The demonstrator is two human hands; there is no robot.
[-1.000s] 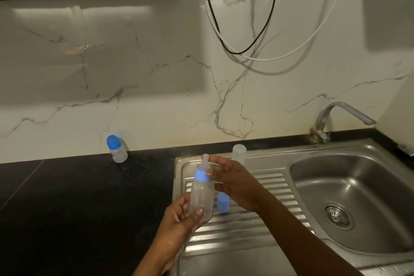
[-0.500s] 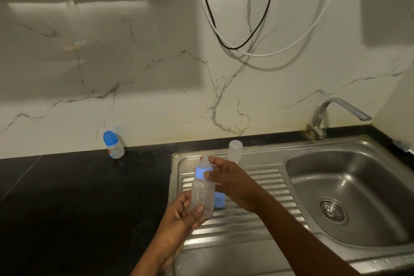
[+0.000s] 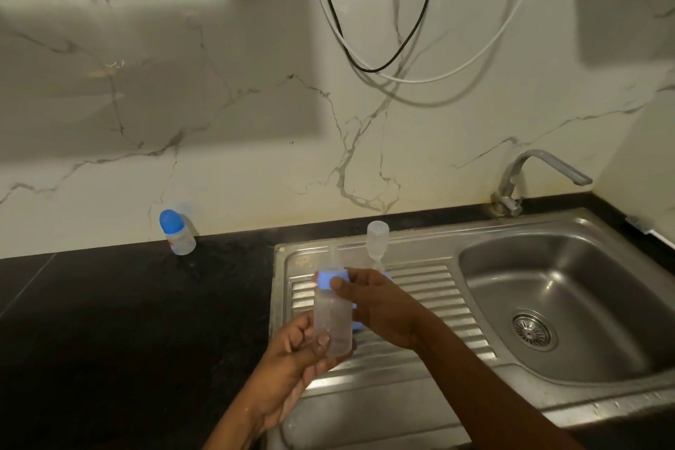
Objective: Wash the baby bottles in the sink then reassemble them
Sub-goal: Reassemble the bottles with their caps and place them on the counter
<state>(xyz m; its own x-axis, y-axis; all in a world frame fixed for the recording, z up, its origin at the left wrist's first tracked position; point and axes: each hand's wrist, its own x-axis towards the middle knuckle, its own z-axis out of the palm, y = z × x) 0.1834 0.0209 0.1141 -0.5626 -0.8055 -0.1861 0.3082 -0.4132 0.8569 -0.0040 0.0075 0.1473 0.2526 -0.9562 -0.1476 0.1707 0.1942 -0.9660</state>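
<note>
- The left grip point(image 3: 292, 354) is curled round the lower part of a clear baby bottle point(image 3: 333, 321) and holds it upright above the ribbed draining board point(image 3: 434, 303) of the steel sink point(image 3: 548, 225).
- The right grip point(image 3: 380, 307) pinches the blue collar point(image 3: 324, 278) at the bottle's neck between thumb and fingers; a clear teat point(image 3: 333, 254) rises from this collar.
- Behind the hands a second clear bottle part point(image 3: 377, 236) stands on the draining board; a blue piece point(image 3: 357, 324) near it is mostly hidden.
- A small capped bottle point(image 3: 177, 234) stands on the black table point(image 3: 109, 303) near the wall, well apart from the sink.
</note>
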